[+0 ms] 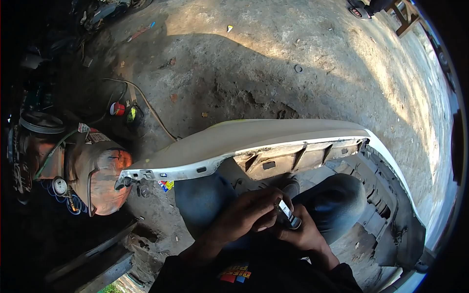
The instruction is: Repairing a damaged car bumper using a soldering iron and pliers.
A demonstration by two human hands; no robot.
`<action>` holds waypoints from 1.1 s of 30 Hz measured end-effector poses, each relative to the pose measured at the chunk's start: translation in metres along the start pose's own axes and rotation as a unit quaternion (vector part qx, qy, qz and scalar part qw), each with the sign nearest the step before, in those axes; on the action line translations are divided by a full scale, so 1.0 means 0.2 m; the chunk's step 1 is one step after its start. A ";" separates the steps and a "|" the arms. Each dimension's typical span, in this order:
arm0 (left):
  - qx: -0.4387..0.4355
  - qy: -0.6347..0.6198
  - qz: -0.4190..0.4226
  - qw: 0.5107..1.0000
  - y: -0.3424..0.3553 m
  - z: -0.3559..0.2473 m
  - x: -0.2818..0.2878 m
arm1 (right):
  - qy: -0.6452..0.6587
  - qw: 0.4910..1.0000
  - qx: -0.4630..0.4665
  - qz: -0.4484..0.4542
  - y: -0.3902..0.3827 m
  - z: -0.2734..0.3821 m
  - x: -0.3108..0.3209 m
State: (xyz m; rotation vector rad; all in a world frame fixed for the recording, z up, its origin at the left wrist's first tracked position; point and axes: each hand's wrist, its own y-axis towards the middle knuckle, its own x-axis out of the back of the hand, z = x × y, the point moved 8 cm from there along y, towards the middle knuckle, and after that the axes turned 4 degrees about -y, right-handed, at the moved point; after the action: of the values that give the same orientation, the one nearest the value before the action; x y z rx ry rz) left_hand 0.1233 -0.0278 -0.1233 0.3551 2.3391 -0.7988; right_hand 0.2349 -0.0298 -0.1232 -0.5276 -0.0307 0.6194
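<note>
Plainly, from the head view, holds a small silvery object [289,215] between the knees [337,200], with the right hand's [305,232] fingers clamped on it; brings the left hand's [255,209] fingers, bunched together, to its upper end; cannot tell whether with a grip; faces a pale bumper [244,134].

Rusty orange rounded metal tank [111,183] is resting beside round white-faced gauge [59,186]; thin tan hose [147,102] is curving across grey ground [264,73].
</note>
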 end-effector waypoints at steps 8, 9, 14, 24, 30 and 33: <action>0.042 -0.202 0.056 0.977 0.01 0.07 -0.01 | 0.135 0.984 -0.082 0.084 -0.02 -0.07 -0.04; 0.043 -0.213 0.074 0.973 0.00 0.07 -0.02 | 0.134 0.984 -0.082 0.083 -0.03 -0.11 -0.03; 0.013 -0.141 -0.046 0.989 0.02 0.02 0.03 | 0.056 0.987 -0.083 0.128 0.01 -0.06 -0.08; -0.314 0.059 -0.181 0.930 -0.09 -0.16 0.02 | 0.025 0.999 0.011 0.038 0.03 0.03 -0.05; -0.334 -0.017 -0.206 0.920 -0.11 -0.14 0.07 | -0.052 0.993 0.101 0.022 0.07 0.00 -0.06; -0.348 0.047 -0.219 0.910 -0.11 -0.14 0.07 | -0.052 0.992 0.109 -0.048 0.08 0.01 -0.05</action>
State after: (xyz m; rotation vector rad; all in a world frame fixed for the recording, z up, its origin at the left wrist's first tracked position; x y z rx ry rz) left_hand 0.0891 -0.0265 -0.1047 -0.4609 2.6430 -0.0815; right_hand 0.2181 -0.0224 -0.1279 -0.2804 -0.0852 0.5487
